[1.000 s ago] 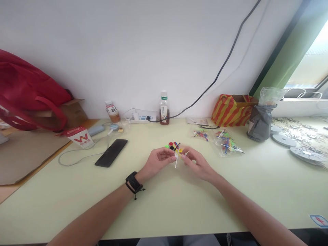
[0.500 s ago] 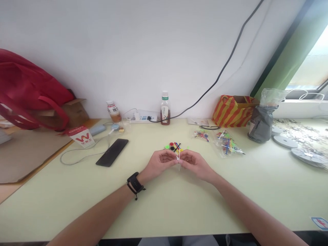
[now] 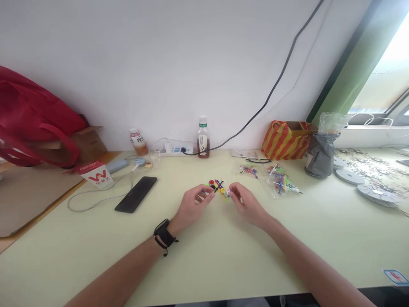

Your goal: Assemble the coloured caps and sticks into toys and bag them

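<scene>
A small pile of coloured plastic pieces (image 3: 220, 184) lies on the table in front of me, with red, black, blue, yellow and green parts in it. My left hand (image 3: 195, 202) is at its near left side, thumb and fingers apart around the end of a black plastic stick (image 3: 219, 186); whether they touch it is hard to see. On the right of the pile, my right hand (image 3: 246, 204) pinches a small white plastic piece (image 3: 228, 193), mostly covered by the fingertips.
Clear bags of plastic parts (image 3: 281, 183) lie to the right, near a striped bag (image 3: 286, 140) and grey discs (image 3: 378, 194). A phone (image 3: 136, 195), a cable and a red-and-white box (image 3: 97, 175) are at left. A bottle (image 3: 203, 138) and power strip (image 3: 182, 148) stand by the wall.
My hands have moved apart from where they met around the white piece. The left went left to the pile; the right keeps the white piece. The view shifted slightly.
</scene>
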`<control>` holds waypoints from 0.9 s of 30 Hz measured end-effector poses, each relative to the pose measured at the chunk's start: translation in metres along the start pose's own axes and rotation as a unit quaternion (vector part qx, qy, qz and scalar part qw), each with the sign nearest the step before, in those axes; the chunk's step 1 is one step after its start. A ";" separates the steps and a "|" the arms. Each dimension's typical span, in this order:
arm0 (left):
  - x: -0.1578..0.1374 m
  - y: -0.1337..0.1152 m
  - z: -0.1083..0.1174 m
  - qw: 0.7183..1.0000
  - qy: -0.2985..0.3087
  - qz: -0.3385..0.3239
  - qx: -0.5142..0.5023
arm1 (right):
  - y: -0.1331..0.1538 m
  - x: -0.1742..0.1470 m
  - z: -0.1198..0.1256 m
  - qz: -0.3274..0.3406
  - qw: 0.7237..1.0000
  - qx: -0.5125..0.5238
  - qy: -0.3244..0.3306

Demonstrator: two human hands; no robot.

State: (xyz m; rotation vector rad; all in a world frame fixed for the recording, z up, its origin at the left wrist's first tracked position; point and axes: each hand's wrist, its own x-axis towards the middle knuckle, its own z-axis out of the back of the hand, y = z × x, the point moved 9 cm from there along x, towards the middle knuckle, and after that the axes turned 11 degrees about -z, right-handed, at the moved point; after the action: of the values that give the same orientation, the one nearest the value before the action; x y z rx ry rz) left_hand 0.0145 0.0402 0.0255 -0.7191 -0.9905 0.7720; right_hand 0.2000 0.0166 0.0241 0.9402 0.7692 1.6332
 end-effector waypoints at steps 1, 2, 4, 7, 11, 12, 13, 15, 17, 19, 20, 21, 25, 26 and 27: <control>0.002 0.000 0.008 0.999 -0.021 -0.005 0.039 | 0.001 0.001 0.013 0.013 0.998 -0.042 -0.044; 0.004 0.000 0.015 0.997 -0.036 -0.011 0.067 | 0.002 0.002 0.027 0.026 0.993 -0.077 -0.086; 0.006 0.005 0.025 0.993 -0.053 -0.023 0.105 | 0.002 0.002 0.054 0.044 0.978 -0.121 -0.164; 0.007 0.018 0.033 0.984 -0.056 -0.022 0.168 | -0.004 0.000 0.086 0.050 0.952 -0.153 -0.261; 0.005 0.033 0.029 0.975 -0.022 -0.003 0.221 | -0.028 0.008 0.084 0.011 0.945 -0.250 -0.212; 0.005 0.035 0.028 0.974 -0.014 -0.002 0.227 | -0.037 0.012 0.075 -0.003 0.946 -0.283 -0.157; 0.004 0.035 0.026 0.973 -0.007 0.000 0.231 | -0.046 0.015 0.066 -0.018 0.944 -0.313 -0.103; 0.003 0.034 0.023 0.972 0.009 0.003 0.237 | -0.061 0.017 0.056 -0.046 0.934 -0.352 -0.035; 0.003 0.032 0.019 0.971 0.026 0.004 0.239 | -0.067 0.017 0.057 -0.064 0.926 -0.371 -0.028; 0.002 0.029 0.016 0.971 0.040 -0.002 0.236 | -0.066 0.018 0.060 -0.061 0.921 -0.382 -0.050; 0.002 0.027 0.015 0.971 0.043 -0.008 0.235 | -0.062 0.018 0.060 -0.049 0.920 -0.383 -0.068; 0.002 0.025 0.014 0.971 0.046 -0.013 0.232 | -0.056 0.018 0.060 -0.030 0.921 -0.379 -0.089; 0.001 0.019 0.005 0.975 0.074 -0.043 0.206 | -0.031 0.013 0.037 0.067 0.942 -0.316 -0.089; 0.001 0.017 0.002 0.976 0.079 -0.051 0.197 | -0.026 0.011 0.027 0.083 0.947 -0.304 -0.067; 0.001 0.017 0.000 0.977 0.082 -0.057 0.189 | -0.023 0.010 0.017 0.093 0.949 -0.297 -0.046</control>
State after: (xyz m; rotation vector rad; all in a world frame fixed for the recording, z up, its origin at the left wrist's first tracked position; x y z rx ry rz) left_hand 0.0107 0.0498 0.0124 -0.3848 -0.7026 0.7593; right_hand 0.2241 0.0321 0.0147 0.6542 0.0984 1.8199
